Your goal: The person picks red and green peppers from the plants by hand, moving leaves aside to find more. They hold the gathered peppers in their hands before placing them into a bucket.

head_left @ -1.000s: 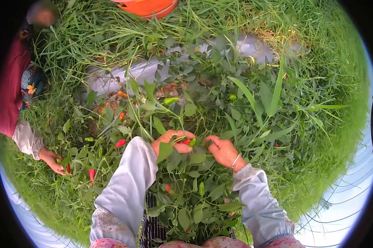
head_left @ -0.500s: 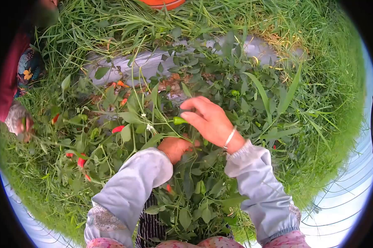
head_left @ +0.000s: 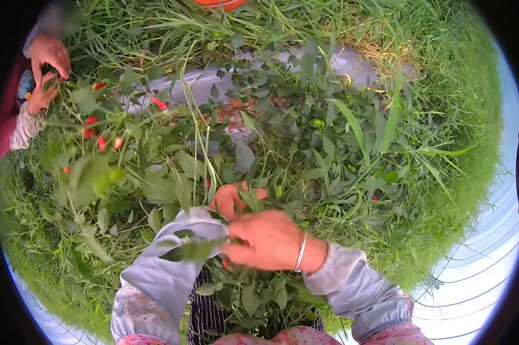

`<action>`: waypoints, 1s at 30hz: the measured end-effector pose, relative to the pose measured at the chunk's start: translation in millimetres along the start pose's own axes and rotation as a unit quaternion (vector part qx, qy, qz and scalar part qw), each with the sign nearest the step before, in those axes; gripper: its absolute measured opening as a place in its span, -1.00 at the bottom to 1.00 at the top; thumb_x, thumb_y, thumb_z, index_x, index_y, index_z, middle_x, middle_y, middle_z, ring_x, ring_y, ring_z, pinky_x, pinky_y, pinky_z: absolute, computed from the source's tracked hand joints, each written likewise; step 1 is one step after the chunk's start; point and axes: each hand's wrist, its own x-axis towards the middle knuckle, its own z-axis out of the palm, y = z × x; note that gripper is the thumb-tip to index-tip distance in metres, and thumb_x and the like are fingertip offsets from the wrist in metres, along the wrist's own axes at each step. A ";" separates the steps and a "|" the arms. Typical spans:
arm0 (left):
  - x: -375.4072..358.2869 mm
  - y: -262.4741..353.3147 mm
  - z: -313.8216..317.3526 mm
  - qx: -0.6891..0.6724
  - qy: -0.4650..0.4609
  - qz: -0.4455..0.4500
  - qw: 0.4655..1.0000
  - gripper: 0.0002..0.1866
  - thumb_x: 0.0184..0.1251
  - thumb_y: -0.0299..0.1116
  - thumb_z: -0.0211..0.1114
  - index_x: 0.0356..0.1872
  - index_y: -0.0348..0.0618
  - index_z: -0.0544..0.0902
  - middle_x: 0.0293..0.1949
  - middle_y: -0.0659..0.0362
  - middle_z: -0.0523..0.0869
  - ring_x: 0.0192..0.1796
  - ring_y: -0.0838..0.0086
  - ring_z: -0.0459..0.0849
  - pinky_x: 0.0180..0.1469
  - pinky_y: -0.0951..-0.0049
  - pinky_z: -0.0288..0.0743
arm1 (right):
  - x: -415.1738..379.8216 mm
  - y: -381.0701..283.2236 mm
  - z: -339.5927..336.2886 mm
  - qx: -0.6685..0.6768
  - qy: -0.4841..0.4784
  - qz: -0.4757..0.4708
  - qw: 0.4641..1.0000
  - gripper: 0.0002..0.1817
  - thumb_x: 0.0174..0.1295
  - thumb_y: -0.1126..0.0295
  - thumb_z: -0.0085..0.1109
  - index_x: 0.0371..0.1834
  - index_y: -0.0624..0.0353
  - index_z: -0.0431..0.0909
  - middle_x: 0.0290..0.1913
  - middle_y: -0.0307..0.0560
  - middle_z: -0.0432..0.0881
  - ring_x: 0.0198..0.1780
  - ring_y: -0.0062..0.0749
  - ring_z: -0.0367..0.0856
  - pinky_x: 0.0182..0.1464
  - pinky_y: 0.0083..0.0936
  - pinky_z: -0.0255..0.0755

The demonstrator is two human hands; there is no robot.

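My left hand (head_left: 228, 198) is among the leaves of a chili pepper plant (head_left: 173, 181). Its thumb and some fingers show apart, while a leaf partly covers them. Just below, my right hand (head_left: 271, 238), with a bracelet at the wrist, is curled and smeared by motion. What its fingers hold, if anything, cannot be made out. Blurred leaves (head_left: 196, 250) lie at its fingertips, over my left sleeve. Red chili peppers (head_left: 90, 126) hang on the plant to the left. A bit of red (head_left: 225, 264) shows under my right hand.
At the upper left, another person's hands (head_left: 49, 57) work at the foliage. Grey plastic sheeting (head_left: 184, 86) covers the ground behind the plants. An orange container (head_left: 219, 4) stands at the top edge. Tall grass (head_left: 455, 144) surrounds the row, with pale ribbed sheeting (head_left: 472, 287) at right.
My right hand has moved left and down from beside a green pepper, crossing below my left hand. The left fingers have spread. Chili branches at left have shifted upward, and the other person's hands came together.
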 end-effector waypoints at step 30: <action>-16.6 -16.3 64.6 0.010 0.183 0.012 0.983 -0.89 0.20 -0.37 0.17 -0.30 -0.12 0.60 -0.38 0.02 0.57 -0.31 0.13 0.58 -0.32 0.29 0.47 | -47.1 102.6 42.6 0.446 0.095 0.126 0.881 -0.81 0.22 0.54 -0.19 -0.36 0.19 0.49 -0.47 -0.31 0.46 -0.46 -0.70 0.39 -0.46 -0.73 0.30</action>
